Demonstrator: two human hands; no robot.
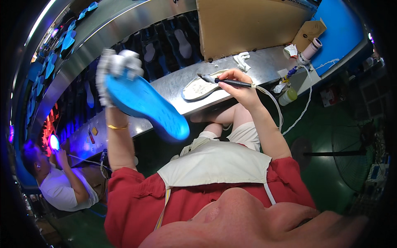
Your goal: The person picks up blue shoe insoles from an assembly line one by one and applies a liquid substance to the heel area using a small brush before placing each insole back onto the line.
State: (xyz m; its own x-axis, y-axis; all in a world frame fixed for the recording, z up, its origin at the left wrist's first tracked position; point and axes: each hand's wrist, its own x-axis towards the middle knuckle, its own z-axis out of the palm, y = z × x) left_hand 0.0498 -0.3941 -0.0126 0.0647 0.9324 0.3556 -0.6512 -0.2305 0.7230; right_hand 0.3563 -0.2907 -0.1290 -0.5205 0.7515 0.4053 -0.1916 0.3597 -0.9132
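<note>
Shoe (pixel 140 101) with a bright blue sole is held up in the air by the left hand (pixel 109 89), sole toward the camera, toe end pointing down and to the right. That hand's fingers are hidden behind the white upper, so only a clasp around the heel part can be made out. A thin yellow band (pixel 117 127) circles the left wrist.

The right hand (pixel 242 89) has its fingers pinched around a dark brush (pixel 225 82), held like a pen, its tip over a pale sole piece (pixel 200 89) lying flat on the metal bench (pixel 264 64). A white tube (pixel 275 103) trails from the brush's rear end.

Farther out on the bench stand a small bottle (pixel 288 96), crumpled rags (pixel 242 61) and a cardboard sheet (pixel 248 25). A person in a white shirt (pixel 62 190) sits at lower left.
</note>
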